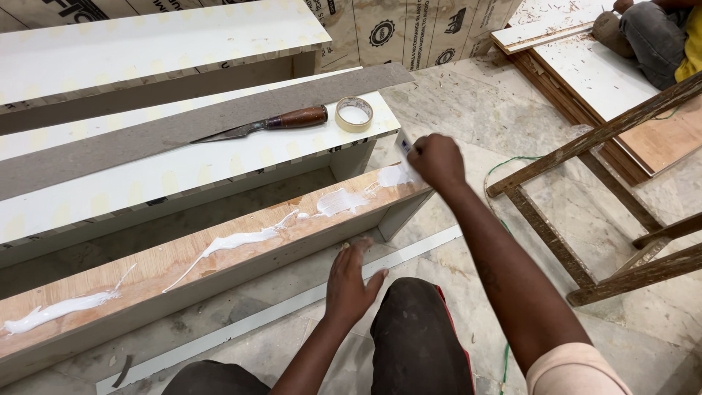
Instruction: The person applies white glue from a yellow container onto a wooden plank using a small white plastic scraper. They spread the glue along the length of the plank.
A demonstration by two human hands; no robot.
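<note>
2 hands work: right hand, grip pinching a small white card, over streaky white glue; left hand spread.

We see our right hand closed on a small white scraper at the far end of a plywood board, where white glue lies in smears and a long streak. Our left hand rests flat, fingers spread, against the board's near edge. Beyond, a knife and a tape roll lie on a white panel. A wooden frame stands right.
</note>
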